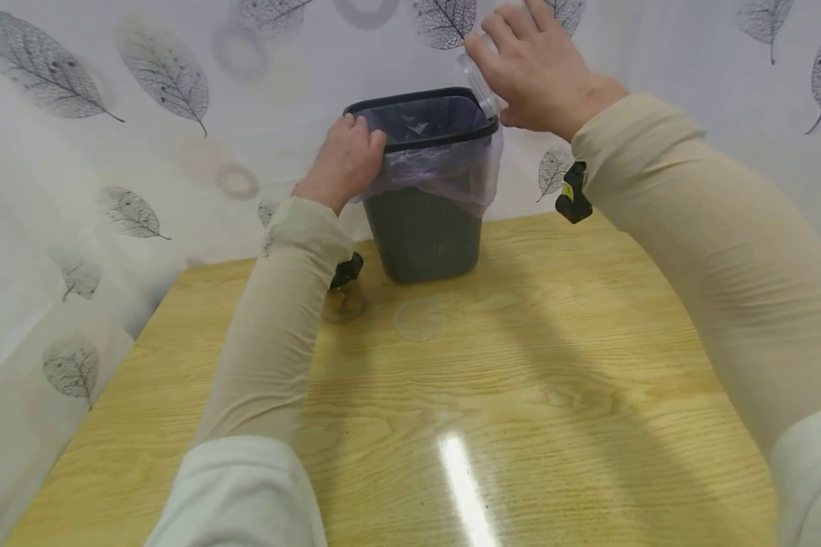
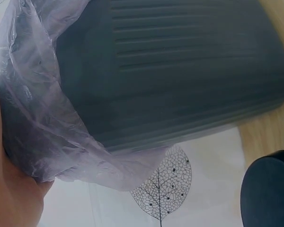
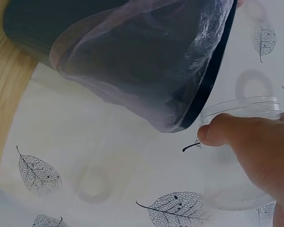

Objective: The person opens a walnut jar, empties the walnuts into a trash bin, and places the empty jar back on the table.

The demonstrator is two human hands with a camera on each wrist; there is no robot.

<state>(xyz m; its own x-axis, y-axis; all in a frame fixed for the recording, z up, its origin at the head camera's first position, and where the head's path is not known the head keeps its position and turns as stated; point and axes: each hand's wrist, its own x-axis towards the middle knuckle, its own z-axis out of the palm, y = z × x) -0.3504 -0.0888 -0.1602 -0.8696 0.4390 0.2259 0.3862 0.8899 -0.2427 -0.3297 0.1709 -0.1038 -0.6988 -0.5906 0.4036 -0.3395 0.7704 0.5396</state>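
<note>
A dark grey trash bin (image 1: 424, 235) stands at the back of the table, lined with a translucent purple bag (image 2: 42, 109) folded over its black rim. My left hand (image 1: 345, 159) grips the rim at the left, fingers curled over it; only its edge (image 2: 14, 189) shows in the left wrist view. On the other side, my right hand (image 1: 537, 68) holds a clear jar (image 1: 480, 87) tilted with its mouth at the bin's right rim. The right wrist view shows the thumb against the jar (image 3: 234, 184), which has no lid on and looks see-through.
A clear round disc (image 1: 420, 320) lies flat on the wooden table (image 1: 520, 395) before the bin. A see-through container (image 1: 345, 302) is partly hidden by my left forearm. Behind the bin hangs a white leaf-print cloth (image 1: 246, 121).
</note>
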